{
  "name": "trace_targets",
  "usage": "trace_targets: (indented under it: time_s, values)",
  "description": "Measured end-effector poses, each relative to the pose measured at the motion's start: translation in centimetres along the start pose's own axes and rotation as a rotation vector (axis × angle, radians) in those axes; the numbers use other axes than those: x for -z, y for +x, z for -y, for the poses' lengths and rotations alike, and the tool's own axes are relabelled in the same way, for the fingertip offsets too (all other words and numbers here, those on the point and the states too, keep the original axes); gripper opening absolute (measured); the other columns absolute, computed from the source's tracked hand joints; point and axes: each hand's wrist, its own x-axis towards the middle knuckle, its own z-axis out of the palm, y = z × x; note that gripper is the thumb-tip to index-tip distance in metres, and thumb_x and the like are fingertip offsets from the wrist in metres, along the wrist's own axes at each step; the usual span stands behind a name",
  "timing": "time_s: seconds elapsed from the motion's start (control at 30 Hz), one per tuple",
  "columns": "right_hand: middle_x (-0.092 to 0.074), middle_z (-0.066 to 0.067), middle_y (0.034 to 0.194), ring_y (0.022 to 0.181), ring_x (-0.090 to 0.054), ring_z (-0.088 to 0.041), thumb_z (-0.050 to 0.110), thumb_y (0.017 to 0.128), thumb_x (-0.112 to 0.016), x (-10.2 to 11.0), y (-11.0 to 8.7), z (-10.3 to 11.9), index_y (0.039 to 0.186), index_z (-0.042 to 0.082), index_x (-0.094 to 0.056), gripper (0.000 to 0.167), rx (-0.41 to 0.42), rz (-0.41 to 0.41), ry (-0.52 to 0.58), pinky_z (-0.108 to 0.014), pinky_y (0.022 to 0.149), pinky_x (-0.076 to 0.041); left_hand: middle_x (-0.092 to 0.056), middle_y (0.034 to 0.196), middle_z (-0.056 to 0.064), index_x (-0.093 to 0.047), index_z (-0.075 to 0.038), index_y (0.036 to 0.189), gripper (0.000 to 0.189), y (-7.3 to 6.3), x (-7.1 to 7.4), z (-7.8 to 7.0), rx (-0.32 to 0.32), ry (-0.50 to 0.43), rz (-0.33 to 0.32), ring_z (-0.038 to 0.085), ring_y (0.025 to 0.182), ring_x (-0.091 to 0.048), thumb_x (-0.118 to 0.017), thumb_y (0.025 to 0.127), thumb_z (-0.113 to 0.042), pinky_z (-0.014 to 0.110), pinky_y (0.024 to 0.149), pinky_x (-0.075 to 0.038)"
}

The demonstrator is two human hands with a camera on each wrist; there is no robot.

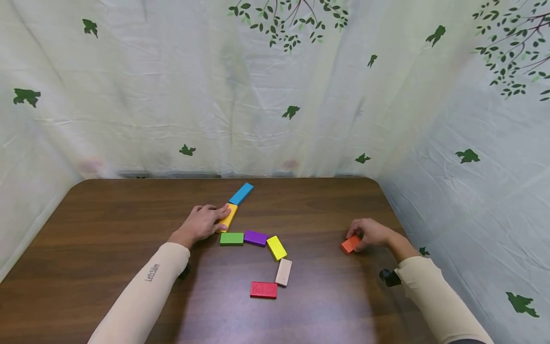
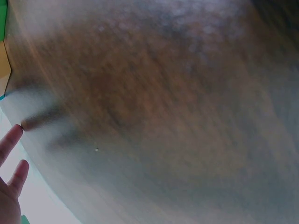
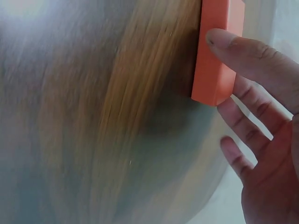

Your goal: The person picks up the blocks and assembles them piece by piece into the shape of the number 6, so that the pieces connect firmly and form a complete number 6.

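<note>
we judge block-lining step: left hand (image 1: pixel 199 225) pinches amber block (image 1: pixel 229 219), blue block (image 1: pixel 241 194) at 1 o'clock; right hand (image 1: pixel 373 232) clamps orange block (image 1: pixel 350 244), likely needing careful carry toward 9 o'clock.

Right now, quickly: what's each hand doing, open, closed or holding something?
Left hand: touching the amber block; whether its grip is closed, I can't tell.
Right hand: closed, holding the orange block.

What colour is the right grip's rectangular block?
Orange rectangular block, best seen in the right wrist view.
</note>
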Motion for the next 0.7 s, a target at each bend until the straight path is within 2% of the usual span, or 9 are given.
trace_targets:
  time_s: [0.13,0.23,0.43,0.7]
  values:
    - [-0.061,0.012,0.086,0.079,-0.054,-0.008,0.019,0.064,-0.086,-0.3,0.5,0.5,0.087,0.016,-0.073,0.027,-0.019,-0.022,-0.052,-0.028,0.073,-0.043,-0.038,0.151,0.012,-0.041,-0.009,0.146,0.061,0.0,0.1,0.0,0.001,0.005,0.005,0.044,0.129,-0.040,-0.061,0.094,-0.033,0.062,0.101,-0.027]
    - [-0.062,0.013,0.085,0.079,-0.055,-0.007,0.023,0.064,-0.087,-0.5,0.8,0.8,0.086,0.017,-0.072,0.027,-0.018,-0.034,-0.048,-0.028,0.073,-0.043,-0.039,0.150,0.012,-0.042,-0.008,0.145,0.061,0.0,0.1,-0.1,-0.005,0.009,0.002,0.044,0.128,-0.041,-0.061,0.094,-0.033,0.062,0.101,-0.028]
    - [-0.063,0.011,0.083,0.077,-0.055,-0.007,0.022,0.065,-0.088,-1.0,1.3,1.1,0.088,0.014,-0.072,0.029,-0.027,-0.042,0.012,-0.026,0.070,-0.046,-0.040,0.150,0.013,-0.043,-0.008,0.145,0.060,0.0,0.1,-0.1,-0.012,0.010,-0.006,0.044,0.128,-0.042,-0.061,0.094,-0.034,0.062,0.100,-0.029]
    - [-0.061,0.010,0.080,0.073,-0.054,-0.008,0.021,0.067,-0.087,-1.6,2.1,2.1,0.091,0.012,-0.071,0.029,0.015,-0.066,0.039,-0.025,0.067,-0.046,-0.040,0.150,0.012,-0.041,-0.008,0.145,0.061,0.0,0.1,-0.1,-0.009,0.008,-0.005,0.044,0.128,-0.042,-0.061,0.094,-0.033,0.063,0.100,-0.028]
